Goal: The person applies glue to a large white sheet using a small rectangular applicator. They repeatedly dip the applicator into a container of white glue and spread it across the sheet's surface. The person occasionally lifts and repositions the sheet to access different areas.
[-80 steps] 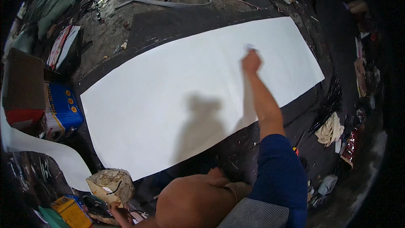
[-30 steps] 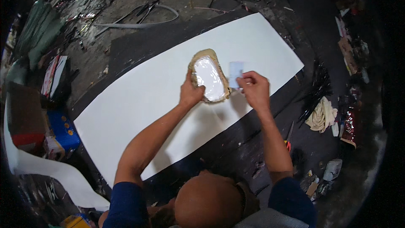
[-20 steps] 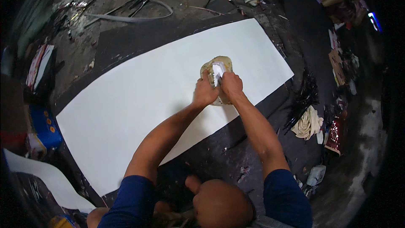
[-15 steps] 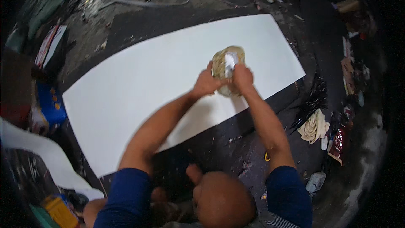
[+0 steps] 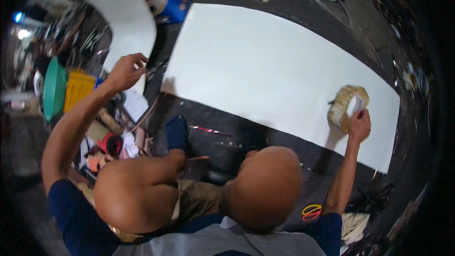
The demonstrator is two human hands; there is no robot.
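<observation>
A large white sheet (image 5: 265,61) lies flat before me. On its right part is a tan, rounded, tub-like thing (image 5: 340,113) with a crusty, uneven surface. My right hand (image 5: 359,125) is closed at its near right side, gripping a small white flat piece (image 5: 354,105) that lies against the tub; its exact kind is not plain. Far to the left, my left hand (image 5: 127,72) hangs over a long white curved strip (image 5: 129,14), beyond the sheet's left edge. Its fingers are bent but apart, with nothing visible in them.
On the left stand a green basin (image 5: 55,89) and a yellow box (image 5: 80,89), with rolls and scraps beside them. A blue bag (image 5: 177,0) sits behind the sheet's left corner. Yellow and red bands (image 5: 311,212) and a cream cloth (image 5: 354,227) lie at the lower right.
My view has turned left. My left hand has come off the tan tub and swung left past the sheet's edge. My right hand stays at the tub with the white piece.
</observation>
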